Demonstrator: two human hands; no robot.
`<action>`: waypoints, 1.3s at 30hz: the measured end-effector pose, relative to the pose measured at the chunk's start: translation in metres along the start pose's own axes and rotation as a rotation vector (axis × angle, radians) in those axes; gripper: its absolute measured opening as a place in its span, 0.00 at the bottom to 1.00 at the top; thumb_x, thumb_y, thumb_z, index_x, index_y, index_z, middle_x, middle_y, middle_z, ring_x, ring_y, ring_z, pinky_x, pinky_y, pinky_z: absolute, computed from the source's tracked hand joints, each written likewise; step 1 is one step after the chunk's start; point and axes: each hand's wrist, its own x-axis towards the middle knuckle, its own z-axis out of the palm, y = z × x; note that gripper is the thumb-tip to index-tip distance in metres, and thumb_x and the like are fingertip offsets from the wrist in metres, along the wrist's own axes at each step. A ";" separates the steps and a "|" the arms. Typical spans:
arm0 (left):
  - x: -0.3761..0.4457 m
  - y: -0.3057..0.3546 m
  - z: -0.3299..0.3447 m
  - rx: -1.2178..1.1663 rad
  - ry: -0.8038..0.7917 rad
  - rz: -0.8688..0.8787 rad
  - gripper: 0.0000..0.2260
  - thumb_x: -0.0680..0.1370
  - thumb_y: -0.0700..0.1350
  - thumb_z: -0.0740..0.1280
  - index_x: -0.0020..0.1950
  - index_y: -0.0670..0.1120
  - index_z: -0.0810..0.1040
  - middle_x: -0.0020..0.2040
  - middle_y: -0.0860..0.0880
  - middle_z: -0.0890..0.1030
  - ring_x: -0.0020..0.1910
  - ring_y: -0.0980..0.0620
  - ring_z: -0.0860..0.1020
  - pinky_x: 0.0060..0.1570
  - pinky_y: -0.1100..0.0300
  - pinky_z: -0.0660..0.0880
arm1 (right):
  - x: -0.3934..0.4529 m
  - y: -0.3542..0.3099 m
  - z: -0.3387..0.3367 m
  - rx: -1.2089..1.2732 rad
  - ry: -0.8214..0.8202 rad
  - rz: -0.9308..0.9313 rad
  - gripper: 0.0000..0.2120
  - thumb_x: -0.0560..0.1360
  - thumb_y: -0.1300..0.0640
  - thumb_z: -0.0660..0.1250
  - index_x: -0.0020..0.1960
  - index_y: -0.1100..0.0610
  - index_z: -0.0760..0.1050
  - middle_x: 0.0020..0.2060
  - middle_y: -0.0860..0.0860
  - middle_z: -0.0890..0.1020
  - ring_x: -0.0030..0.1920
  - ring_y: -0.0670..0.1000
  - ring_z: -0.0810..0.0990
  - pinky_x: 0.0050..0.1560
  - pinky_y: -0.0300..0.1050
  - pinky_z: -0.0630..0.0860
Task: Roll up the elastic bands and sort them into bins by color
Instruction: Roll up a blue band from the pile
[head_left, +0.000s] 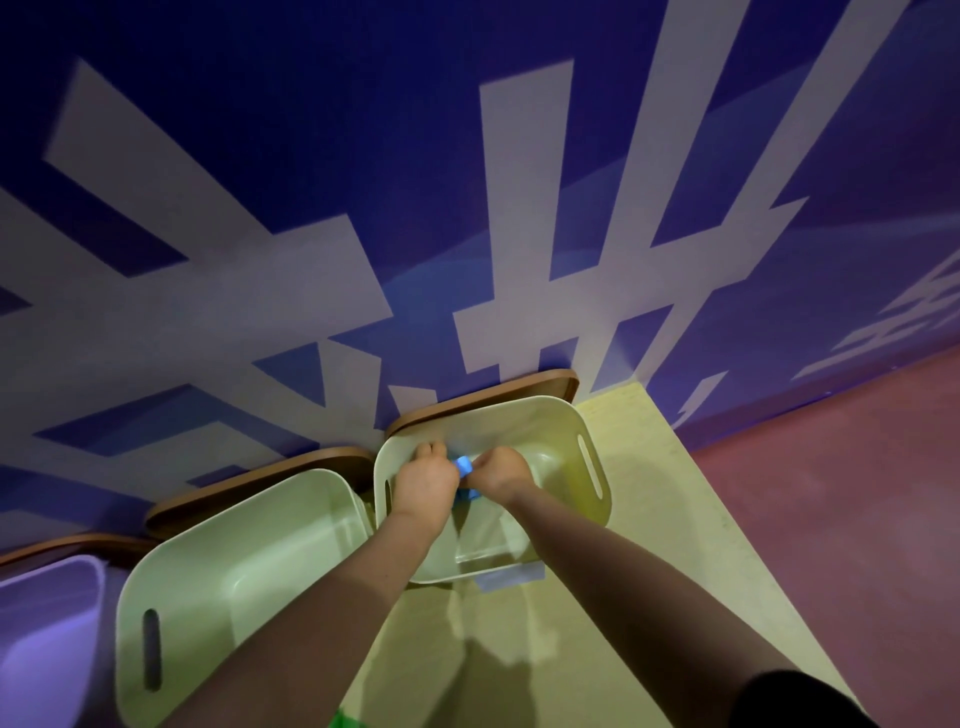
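Observation:
A blue elastic band (464, 466), partly rolled, is held between both hands above the right pale green bin (592, 457). My left hand (425, 483) grips the band's left side with curled fingers. My right hand (500, 472) pinches its right side. A loose blue tail of the band (466, 497) hangs below the hands. A second pale green bin (228, 561) stands to the left, with nothing visible inside. A third bin (47, 613), lit purple, sits at the far left edge.
The bins stand on a pale yellow tabletop (649, 519) pushed against a blue wall with large white shapes. Brown lids (483, 400) lean behind the bins. A reddish floor lies to the right. A green scrap (349, 719) shows at the bottom edge.

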 end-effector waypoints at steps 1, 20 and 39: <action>0.000 -0.001 0.000 -0.019 -0.016 -0.012 0.14 0.79 0.37 0.60 0.65 0.40 0.73 0.66 0.43 0.69 0.64 0.45 0.70 0.53 0.56 0.74 | -0.001 -0.001 0.001 -0.003 0.004 -0.010 0.11 0.70 0.54 0.72 0.47 0.60 0.83 0.38 0.53 0.80 0.42 0.53 0.78 0.42 0.41 0.71; -0.003 -0.012 0.004 -0.463 -0.027 -0.191 0.14 0.81 0.40 0.59 0.65 0.42 0.74 0.62 0.43 0.77 0.61 0.45 0.76 0.60 0.57 0.70 | -0.014 -0.006 0.009 0.129 0.095 -0.008 0.11 0.68 0.60 0.73 0.35 0.53 0.71 0.40 0.54 0.78 0.45 0.56 0.81 0.51 0.48 0.79; 0.000 -0.009 0.005 -0.558 -0.077 -0.212 0.11 0.78 0.41 0.61 0.56 0.39 0.79 0.57 0.40 0.79 0.56 0.41 0.77 0.54 0.55 0.72 | -0.015 -0.010 0.010 0.068 0.138 -0.024 0.17 0.69 0.57 0.74 0.32 0.50 0.66 0.38 0.52 0.77 0.42 0.56 0.80 0.45 0.46 0.78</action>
